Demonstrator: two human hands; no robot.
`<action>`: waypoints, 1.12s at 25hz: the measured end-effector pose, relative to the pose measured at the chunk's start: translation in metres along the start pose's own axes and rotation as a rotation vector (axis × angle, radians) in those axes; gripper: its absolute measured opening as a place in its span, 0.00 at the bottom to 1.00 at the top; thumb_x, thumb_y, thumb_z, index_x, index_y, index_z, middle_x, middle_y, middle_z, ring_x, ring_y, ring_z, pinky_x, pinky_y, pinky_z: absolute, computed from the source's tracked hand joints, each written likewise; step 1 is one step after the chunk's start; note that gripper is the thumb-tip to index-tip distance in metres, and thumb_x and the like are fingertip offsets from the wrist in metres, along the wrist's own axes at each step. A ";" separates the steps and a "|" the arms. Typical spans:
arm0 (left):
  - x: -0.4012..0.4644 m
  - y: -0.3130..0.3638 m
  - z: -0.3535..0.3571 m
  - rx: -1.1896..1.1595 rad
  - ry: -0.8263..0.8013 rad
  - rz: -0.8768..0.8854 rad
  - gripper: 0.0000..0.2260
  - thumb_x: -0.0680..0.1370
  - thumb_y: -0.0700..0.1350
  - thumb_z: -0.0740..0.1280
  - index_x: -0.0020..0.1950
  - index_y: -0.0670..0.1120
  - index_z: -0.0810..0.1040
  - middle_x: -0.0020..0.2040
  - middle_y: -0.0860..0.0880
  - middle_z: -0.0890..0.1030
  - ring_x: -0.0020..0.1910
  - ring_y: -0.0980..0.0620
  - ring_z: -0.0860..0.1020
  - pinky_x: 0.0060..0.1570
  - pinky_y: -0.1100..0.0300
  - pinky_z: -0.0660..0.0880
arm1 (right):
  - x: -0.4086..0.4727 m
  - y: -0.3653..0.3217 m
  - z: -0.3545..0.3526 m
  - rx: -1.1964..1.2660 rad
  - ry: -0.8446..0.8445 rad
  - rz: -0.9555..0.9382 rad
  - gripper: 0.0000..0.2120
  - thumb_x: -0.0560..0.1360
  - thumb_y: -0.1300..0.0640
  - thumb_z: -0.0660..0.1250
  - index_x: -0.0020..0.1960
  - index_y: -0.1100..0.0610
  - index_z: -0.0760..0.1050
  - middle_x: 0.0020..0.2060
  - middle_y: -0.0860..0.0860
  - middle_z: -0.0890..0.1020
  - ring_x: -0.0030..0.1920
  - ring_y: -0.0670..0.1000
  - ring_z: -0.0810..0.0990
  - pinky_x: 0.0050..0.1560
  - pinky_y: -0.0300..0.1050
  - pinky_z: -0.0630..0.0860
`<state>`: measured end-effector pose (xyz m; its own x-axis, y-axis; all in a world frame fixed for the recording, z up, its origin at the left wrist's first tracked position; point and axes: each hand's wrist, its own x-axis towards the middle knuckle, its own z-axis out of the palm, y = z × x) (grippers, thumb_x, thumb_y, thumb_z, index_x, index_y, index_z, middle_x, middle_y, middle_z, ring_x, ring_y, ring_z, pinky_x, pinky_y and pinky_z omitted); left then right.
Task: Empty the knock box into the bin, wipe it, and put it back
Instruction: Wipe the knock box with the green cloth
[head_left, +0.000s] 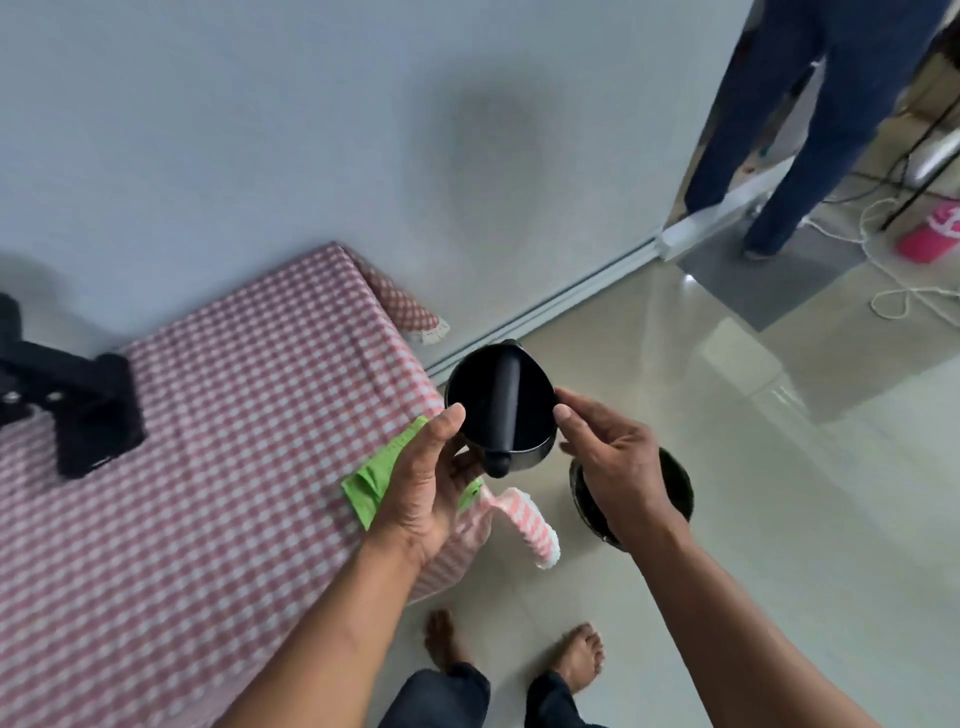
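The black round knock box (530, 410) with its bar (506, 410) across the mouth is held up in the air between my hands, its opening facing me. My left hand (428, 483) cups it from the left and below, thumb on the rim. My right hand (608, 452) pinches the right rim with thumb and fingers. A green cloth (371, 480) lies on the table corner, partly under my left hand. The dark round bin (675, 480) stands on the floor under my right hand, mostly hidden by it.
A table with a pink checked cloth (208, 441) fills the left. A black machine (72, 410) stands at its far left. My bare feet (576, 654) are on the glossy tiles. Another person's legs (810, 130) stand by the doorway, near cables and a pink object (932, 234).
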<state>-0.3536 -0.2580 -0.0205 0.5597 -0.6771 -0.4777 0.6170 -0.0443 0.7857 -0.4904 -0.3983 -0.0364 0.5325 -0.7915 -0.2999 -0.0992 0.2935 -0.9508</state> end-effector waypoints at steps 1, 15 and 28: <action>-0.009 0.006 -0.015 -0.003 0.020 0.020 0.16 0.67 0.55 0.80 0.52 0.50 0.91 0.46 0.48 0.88 0.40 0.52 0.85 0.39 0.59 0.83 | -0.004 -0.001 0.016 -0.005 -0.039 0.000 0.13 0.81 0.61 0.72 0.65 0.58 0.85 0.49 0.40 0.90 0.51 0.39 0.88 0.65 0.48 0.81; -0.071 0.036 -0.206 -0.034 0.199 -0.018 0.24 0.67 0.55 0.79 0.60 0.47 0.87 0.54 0.46 0.89 0.58 0.45 0.83 0.56 0.50 0.81 | -0.065 0.048 0.185 -0.430 -0.122 0.041 0.15 0.81 0.53 0.74 0.66 0.55 0.85 0.56 0.50 0.89 0.51 0.42 0.86 0.65 0.52 0.83; -0.063 0.021 -0.241 -0.045 0.274 -0.067 0.25 0.64 0.56 0.80 0.58 0.48 0.88 0.55 0.46 0.89 0.61 0.42 0.82 0.62 0.42 0.79 | -0.011 0.075 0.174 -1.309 -0.116 0.145 0.15 0.75 0.55 0.67 0.61 0.57 0.81 0.56 0.56 0.82 0.64 0.60 0.77 0.58 0.53 0.71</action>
<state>-0.2428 -0.0391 -0.0691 0.6416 -0.4497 -0.6214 0.6781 -0.0460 0.7335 -0.3573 -0.2747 -0.0908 0.5105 -0.7274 -0.4585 -0.8593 -0.4121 -0.3029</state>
